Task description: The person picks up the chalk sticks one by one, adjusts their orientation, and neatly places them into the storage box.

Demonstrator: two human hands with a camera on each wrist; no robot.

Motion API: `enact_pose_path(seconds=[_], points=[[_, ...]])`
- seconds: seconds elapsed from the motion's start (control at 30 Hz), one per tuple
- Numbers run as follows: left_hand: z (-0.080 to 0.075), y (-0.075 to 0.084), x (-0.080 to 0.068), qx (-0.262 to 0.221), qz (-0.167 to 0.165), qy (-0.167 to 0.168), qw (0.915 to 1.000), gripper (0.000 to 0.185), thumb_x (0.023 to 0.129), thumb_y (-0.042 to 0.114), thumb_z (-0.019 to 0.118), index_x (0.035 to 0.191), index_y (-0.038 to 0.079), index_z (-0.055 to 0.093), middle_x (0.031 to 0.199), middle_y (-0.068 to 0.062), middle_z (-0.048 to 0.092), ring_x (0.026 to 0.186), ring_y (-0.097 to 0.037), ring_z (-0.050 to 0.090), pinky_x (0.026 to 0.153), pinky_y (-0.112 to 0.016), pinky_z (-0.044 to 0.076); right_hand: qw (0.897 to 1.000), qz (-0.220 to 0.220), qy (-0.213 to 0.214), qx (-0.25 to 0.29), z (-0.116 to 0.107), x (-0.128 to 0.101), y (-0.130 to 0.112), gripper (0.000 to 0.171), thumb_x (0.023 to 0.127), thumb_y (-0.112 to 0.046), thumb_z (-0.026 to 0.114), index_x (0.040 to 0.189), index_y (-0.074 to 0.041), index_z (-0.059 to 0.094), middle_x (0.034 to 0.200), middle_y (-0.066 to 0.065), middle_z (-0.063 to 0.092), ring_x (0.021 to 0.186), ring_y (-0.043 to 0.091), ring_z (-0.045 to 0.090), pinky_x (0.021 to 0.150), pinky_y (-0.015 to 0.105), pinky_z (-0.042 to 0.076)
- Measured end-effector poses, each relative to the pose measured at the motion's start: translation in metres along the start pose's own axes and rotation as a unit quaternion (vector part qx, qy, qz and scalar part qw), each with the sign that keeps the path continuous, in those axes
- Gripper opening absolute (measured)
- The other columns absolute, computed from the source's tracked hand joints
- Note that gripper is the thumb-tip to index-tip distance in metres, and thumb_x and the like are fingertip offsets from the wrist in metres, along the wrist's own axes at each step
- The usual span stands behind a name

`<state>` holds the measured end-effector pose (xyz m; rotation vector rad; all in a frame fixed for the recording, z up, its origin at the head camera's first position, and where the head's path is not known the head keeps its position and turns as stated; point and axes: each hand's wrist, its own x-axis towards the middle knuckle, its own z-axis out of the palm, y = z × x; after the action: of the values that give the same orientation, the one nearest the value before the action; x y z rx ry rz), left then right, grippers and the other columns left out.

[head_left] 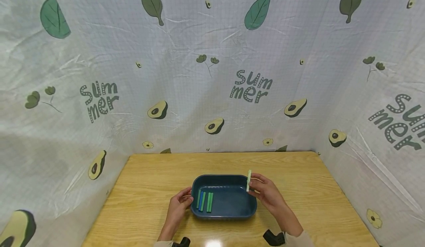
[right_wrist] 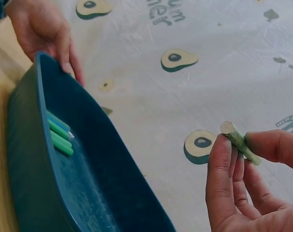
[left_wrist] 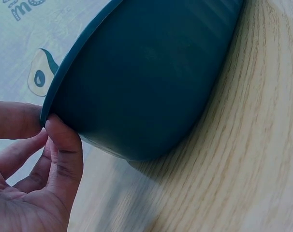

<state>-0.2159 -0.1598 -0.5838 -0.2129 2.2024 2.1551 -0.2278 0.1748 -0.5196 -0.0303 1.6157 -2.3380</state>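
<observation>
Three sticks (head_left: 204, 201) lie in the dark tray (head_left: 232, 202) on the bench (head_left: 315, 188); right hand (head_left: 267, 191) pinches a pale green stick (head_left: 248, 180) above its rim (unplaced), left hand (head_left: 179, 202) gripping the rim.

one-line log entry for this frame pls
left hand: holds tray rim | right hand: pinches pale green stick above tray | sticks in tray

Dark blue tray (head_left: 225, 214) sat on wooden table (head_left: 315, 195), left hand (head_left: 179, 202) gripped its left rim, right hand (head_left: 265, 192) pinched pale green stick (head_left: 248, 180) upright at right rim, four sticks (head_left: 204, 201), seemingly one blue and three green, lay inside.
</observation>
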Motion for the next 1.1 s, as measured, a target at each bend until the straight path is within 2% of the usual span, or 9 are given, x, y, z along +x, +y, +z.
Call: enact_pose_path(seconds=[0.63,0.8,1.1], points=[[0.0,0.0,0.001,0.005,0.001,0.001,1.0,0.045,0.093,0.0,0.06,0.136,-0.006,0.052,0.126,-0.024,0.056,0.096,-0.01,0.058,0.07,-0.024,0.053,1.0,0.008,-0.018,-0.011,0.01,0.001,0.003,0.02,0.095,-0.005,0.058,0.108,-0.02,0.06,0.091,-0.01,0.065,0.088,0.006,0.063,0.084,0.031,0.056],[0.0,-0.002,0.002,0.004,-0.004,0.001,1.0,0.044,0.093,-0.001,0.06,0.137,-0.006,0.052,0.126,-0.025,0.056,0.097,-0.011,0.059,0.07,-0.025,0.053,0.999,0.022,-0.011,-0.022,0.012,0.002,0.004,0.02,0.095,-0.007,0.059,0.113,-0.018,0.059,0.093,-0.009,0.063,0.091,0.008,0.062,0.087,0.033,0.055],[0.0,0.0,0.001,0.008,-0.003,0.003,1.0,0.045,0.093,0.0,0.06,0.136,-0.005,0.052,0.125,-0.023,0.056,0.097,-0.01,0.059,0.071,-0.025,0.053,0.999,0.031,-0.024,-0.026,0.013,0.001,0.006,0.028,0.096,-0.011,0.06,0.123,-0.012,0.053,0.096,-0.008,0.062,0.094,0.01,0.061,0.09,0.034,0.054]])
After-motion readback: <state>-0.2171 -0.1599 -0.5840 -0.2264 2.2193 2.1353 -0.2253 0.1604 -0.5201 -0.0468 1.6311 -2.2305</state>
